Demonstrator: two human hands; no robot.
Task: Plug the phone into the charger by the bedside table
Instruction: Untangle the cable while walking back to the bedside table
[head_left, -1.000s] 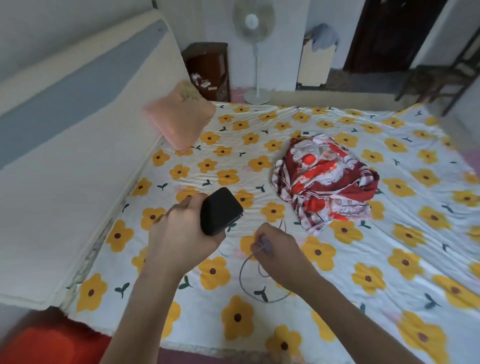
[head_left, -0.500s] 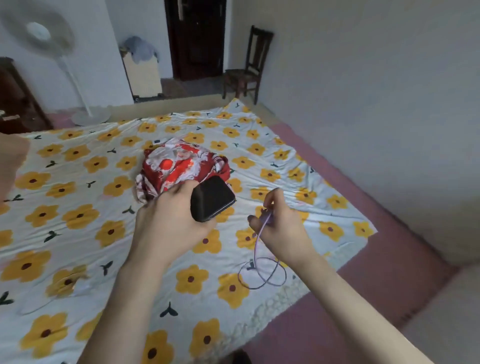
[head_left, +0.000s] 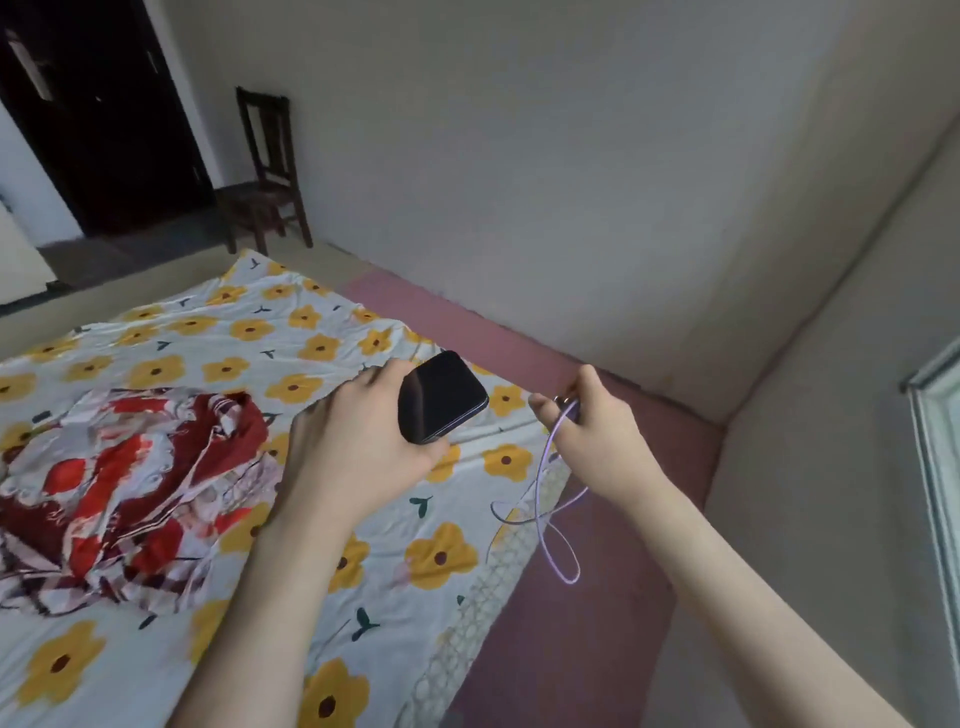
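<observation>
My left hand (head_left: 363, 441) grips a black phone (head_left: 441, 397), screen up, above the right edge of the bed. My right hand (head_left: 592, 426) is closed on a thin purple charging cable (head_left: 550, 514), pinching its plug end between thumb and fingers. The rest of the cable hangs below that hand in loose loops over the bed's edge and the pink floor. The plug and the phone are a short gap apart, not touching. No bedside table or charger brick is in view.
The bed (head_left: 218, 353) has a white sheet with yellow flowers. A crumpled red and white cloth (head_left: 119, 488) lies on it at the left. A dark wooden chair (head_left: 265, 176) stands by a dark doorway (head_left: 98, 114). Pink floor (head_left: 587, 613) runs between bed and wall.
The view has swung right, away from the headboard toward the wall corner. My right hand has lifted the cable off the sheet; it now dangles. The phone stays in my left hand.
</observation>
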